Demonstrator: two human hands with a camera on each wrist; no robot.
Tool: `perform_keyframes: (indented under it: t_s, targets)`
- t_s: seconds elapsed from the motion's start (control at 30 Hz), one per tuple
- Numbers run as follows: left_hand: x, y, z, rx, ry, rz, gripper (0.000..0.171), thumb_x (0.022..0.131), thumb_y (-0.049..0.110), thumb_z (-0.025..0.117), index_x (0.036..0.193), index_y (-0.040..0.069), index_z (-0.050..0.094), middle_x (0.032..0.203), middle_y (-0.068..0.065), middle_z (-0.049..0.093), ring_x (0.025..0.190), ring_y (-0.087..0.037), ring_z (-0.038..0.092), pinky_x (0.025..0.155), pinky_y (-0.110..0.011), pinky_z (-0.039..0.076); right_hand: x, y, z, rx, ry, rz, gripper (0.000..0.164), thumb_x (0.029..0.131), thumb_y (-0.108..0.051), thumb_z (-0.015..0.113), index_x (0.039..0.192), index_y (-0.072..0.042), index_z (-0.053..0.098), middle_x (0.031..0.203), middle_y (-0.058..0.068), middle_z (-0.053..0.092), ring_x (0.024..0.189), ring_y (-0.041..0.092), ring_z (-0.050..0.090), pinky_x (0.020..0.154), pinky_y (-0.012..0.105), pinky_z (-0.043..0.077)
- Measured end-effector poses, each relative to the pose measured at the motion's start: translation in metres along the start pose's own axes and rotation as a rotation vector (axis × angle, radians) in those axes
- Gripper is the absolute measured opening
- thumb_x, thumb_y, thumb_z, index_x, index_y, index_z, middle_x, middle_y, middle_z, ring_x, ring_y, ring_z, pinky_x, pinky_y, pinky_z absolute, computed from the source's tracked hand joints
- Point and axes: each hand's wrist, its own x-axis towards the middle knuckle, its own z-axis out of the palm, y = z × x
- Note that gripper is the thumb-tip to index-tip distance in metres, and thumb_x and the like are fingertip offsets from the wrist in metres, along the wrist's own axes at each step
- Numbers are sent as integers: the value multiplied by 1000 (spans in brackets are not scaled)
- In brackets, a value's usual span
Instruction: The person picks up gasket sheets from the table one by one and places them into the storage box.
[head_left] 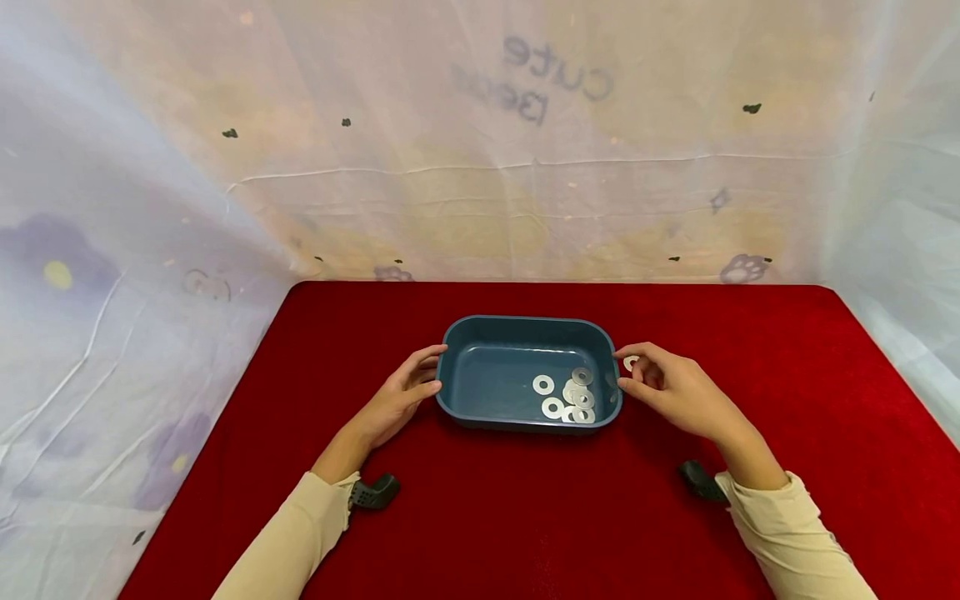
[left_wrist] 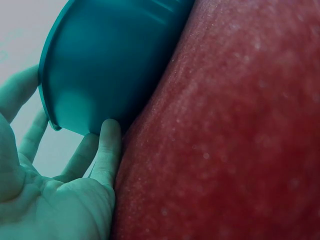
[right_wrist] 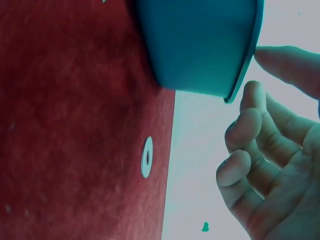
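A blue-grey rectangular basin (head_left: 487,379) stands upright on the red cloth. Several flat metal washers (head_left: 583,400) lie inside it toward the right end, some overlapping. At the basin's left end, my left hand (head_left: 392,406) touches the rim and outer wall with spread, fairly straight fingers. My right hand (head_left: 686,396) is at the opposite end, its thumb and forefinger at the rim while the other fingers bend loosely with nothing visible in them. One loose washer (right_wrist: 145,159) lies flat on the cloth beyond the basin's right end, partly hidden behind the right hand in the head view.
Red cloth (head_left: 525,500) covers the table under the basin. Printed pale fabric (head_left: 465,208) hangs behind the table and along both sides. A dark wrist-mounted piece (head_left: 375,492) sits at the left cuff, and another dark piece (head_left: 702,481) at the right.
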Motion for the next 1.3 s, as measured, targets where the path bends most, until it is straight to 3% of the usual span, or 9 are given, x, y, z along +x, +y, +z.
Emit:
perform_keyframes:
  t_s: [0.23,0.53,0.77,1.3]
  targets:
    - [0,-1,0,8,7,-6,59,103,17,54,155,20,29,153,-16,31,139,-32,33,104,-20,41,2,15,1,-13,17,47,29,93,-18,70,120,-10,63,84,-1,59,68,9,52,60,23,43]
    - [0,-1,-1,11,3,-5,58,103,16,53,156,20,29,153,-16,31,138,-31,34,104,-21,41,1,33,4,-17,-28,121,32,93,-19,69,121,-6,64,84,2,59,66,12,51,60,24,42]
    - [0,-1,-1,17,1,-7,58,103,16,53,156,21,29,153,-16,31,138,-30,34,104,-22,40,0,40,6,-41,-86,117,38,93,-19,69,126,-2,62,85,2,60,67,10,49,61,24,41]
    - [0,0,0,29,9,-13,57,104,16,53,156,22,29,153,-13,30,138,-29,33,104,-22,40,5,53,9,-3,-108,133,51,93,-18,68,138,0,53,83,4,56,63,11,47,58,24,40]
